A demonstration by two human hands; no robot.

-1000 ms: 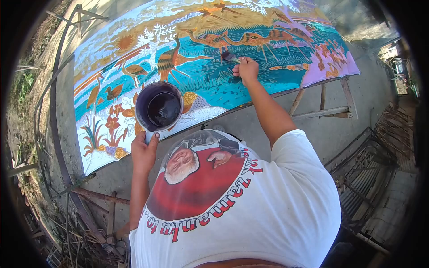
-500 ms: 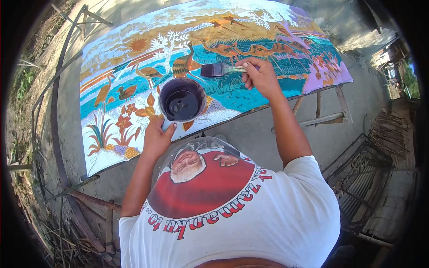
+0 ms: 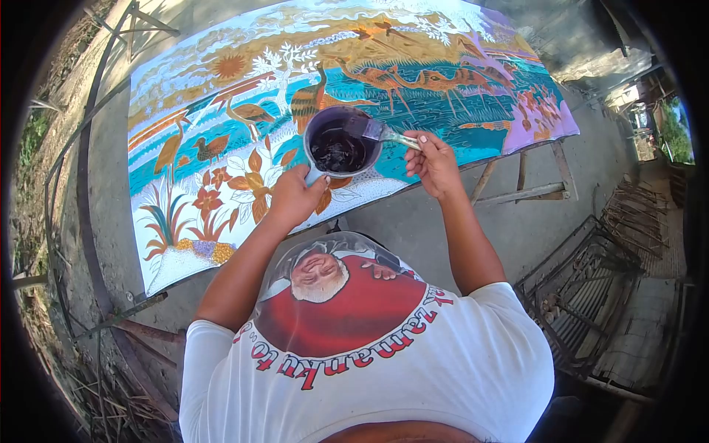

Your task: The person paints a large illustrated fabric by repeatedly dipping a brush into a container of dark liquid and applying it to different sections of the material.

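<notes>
A round pot [image 3: 314,171] of dark liquid is held over the near part of the painted cloth [image 3: 436,166]. My left hand [image 3: 297,198] is closed round the pot's short pale handle. In my right hand [image 3: 436,164] is the handle of a flat, wide brush [image 3: 378,133], pinched between thumb and fingers. The brush's dark bristles are inside the pot's right side, at or in the liquid. Birds, plants, teal water and an orange sun are pictured on the cloth.
Wooden supports [image 3: 523,193] stand under the cloth's right side. A frame of thin bars [image 3: 583,295] is at the lower right, beside stacked sticks [image 3: 639,221]. More poles [image 3: 148,332] and sticks lie at the lower left. Grey ground surrounds the cloth.
The pot in my left hand has moved right and slightly up. The brush, earlier above the cloth outside the pot, now has its bristles inside it. My right hand is slightly lower.
</notes>
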